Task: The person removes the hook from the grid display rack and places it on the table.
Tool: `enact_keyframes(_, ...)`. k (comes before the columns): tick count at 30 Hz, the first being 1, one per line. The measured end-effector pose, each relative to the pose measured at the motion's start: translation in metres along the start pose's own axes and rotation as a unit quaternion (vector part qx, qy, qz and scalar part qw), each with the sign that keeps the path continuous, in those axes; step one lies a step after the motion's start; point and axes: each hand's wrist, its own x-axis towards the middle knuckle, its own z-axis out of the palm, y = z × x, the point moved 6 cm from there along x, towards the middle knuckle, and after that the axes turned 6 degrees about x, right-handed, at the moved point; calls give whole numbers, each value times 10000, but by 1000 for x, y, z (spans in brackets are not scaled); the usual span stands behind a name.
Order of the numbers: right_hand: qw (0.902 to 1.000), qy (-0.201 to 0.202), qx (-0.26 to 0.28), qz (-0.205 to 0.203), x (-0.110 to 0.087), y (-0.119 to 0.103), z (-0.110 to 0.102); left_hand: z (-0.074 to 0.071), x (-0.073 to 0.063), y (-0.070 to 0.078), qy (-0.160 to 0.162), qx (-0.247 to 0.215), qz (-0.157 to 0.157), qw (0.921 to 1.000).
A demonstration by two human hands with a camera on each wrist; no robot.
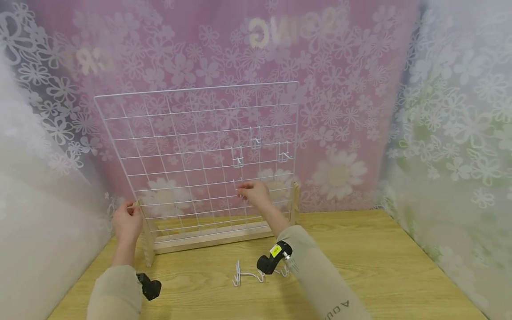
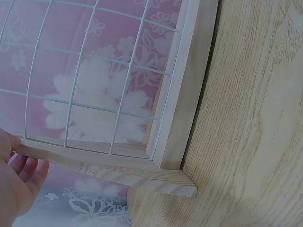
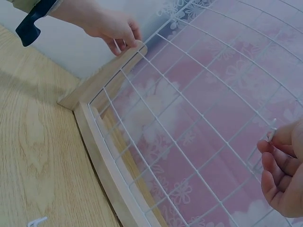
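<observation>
The right hand, fingers nearly closed, pinches a hook at the grid; the left hand seemingly pinches the post. Best seat the hook squarely.

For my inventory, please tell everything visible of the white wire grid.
The white wire grid looks like thin metal: a rectangular frame with crossing wires. It stands upright in a pale wooden stand. Three white hooks hang on its right half. The left hand grips the stand at the grid's left edge; the right hand pinches a small white piece at its front. Whether either touches wire is unclear.
</observation>
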Motion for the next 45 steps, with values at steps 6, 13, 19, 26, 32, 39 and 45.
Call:
enact_keyframes(6, 9999, -102, 60, 4, -1, -3, -9, 3, 0, 0, -68, 45, 4, 10000)
enact_keyframes(13, 9995, -289, 99, -23, -5, -11, -17, 0, 3, -1, 30, 188, 60, 9998)
enact_keyframes(19, 9983, -497, -162, -260, -9, -16, -28, -3, 6, 2, -59, 252, 68, 9996)
enact_keyframes(26, 9957, -555, -510, -545, -17, -13, -45, 0, 4, 0, 11, 148, 43, 9999)
enact_keyframes(32, 9949, -687, -406, -611, -28, -7, -56, -1, 1, -4, 89, 150, 91, 9998)
enact_keyframes(39, 9945, -690, -360, -705, -39, 2, -75, 1, 0, -4, 100, 152, 134, 9997)
enact_keyframes(45, 9946, -731, -359, -641, -48, 12, -97, 0, 0, -1, 88, 140, 91, 9998)
